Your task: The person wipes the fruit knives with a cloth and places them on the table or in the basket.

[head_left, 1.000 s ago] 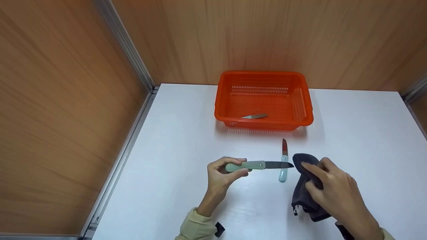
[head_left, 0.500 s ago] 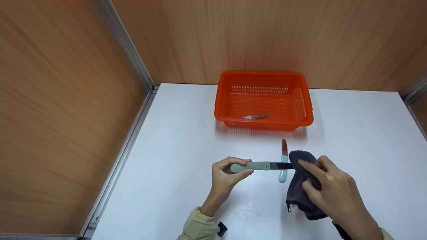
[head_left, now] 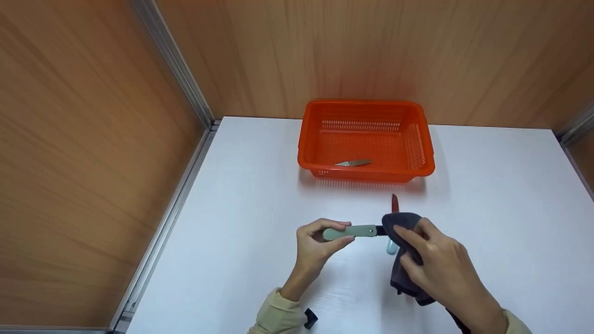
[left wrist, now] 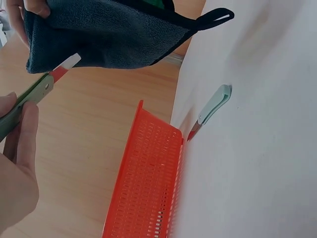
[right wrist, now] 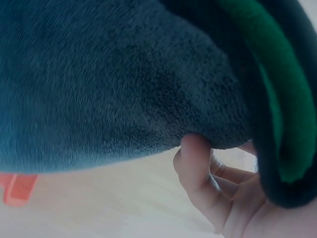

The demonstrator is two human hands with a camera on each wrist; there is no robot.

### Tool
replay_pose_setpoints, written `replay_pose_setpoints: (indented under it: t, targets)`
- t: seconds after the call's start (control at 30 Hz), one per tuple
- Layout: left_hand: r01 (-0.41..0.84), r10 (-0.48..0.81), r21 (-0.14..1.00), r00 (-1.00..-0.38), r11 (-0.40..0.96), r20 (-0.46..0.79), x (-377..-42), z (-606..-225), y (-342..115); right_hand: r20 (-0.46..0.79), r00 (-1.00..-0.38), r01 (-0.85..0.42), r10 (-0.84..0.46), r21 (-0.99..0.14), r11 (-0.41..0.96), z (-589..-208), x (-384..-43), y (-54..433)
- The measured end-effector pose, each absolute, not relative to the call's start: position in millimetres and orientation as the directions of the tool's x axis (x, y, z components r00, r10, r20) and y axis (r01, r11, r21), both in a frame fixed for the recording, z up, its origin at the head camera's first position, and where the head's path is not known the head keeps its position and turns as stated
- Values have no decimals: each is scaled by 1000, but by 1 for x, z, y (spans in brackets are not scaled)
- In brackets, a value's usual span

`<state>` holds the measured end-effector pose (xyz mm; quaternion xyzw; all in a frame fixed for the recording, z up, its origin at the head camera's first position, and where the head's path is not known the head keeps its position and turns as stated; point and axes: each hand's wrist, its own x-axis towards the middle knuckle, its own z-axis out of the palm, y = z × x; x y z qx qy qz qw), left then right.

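My left hand [head_left: 313, 246] grips the pale green handle of a folding knife [head_left: 357, 231], held level above the table with its blade pointing right. Most of that blade is hidden by a dark grey cloth [head_left: 403, 273], which my right hand [head_left: 438, 260] pinches between thumb and fingers. In the left wrist view a short stretch of blade shows between handle and cloth [left wrist: 109, 34]. A second knife with a light blue handle [left wrist: 215, 104] lies on the table, partly covered by the cloth in the head view. The right wrist view shows the cloth's green inner side [right wrist: 285, 99].
An orange-red perforated basket [head_left: 366, 174] stands at the back of the white table [head_left: 241, 195]. Inside it lies another knife [head_left: 353, 163]. Wooden panels [head_left: 362, 51] rise behind the table and along its left side.
My right hand has brought the cloth leftward, from near the knife's tip to over most of its blade. My left hand has shifted slightly right with the knife.
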<state>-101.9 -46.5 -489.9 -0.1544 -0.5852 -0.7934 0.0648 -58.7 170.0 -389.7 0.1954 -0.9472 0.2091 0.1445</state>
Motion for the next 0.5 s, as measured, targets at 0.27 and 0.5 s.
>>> replay_pose_setpoints:
  t: [0.27, 0.5]
  targets:
    - [309, 83, 900, -934, -306, 349, -100, -488, -44, 266, -905, -408, -331, -329, 852, -399, -61, 160]
    - [289, 82, 895, -939, -340, 335, -100, -486, -46, 260, -910, -395, -323, -307, 866, -400, -62, 162]
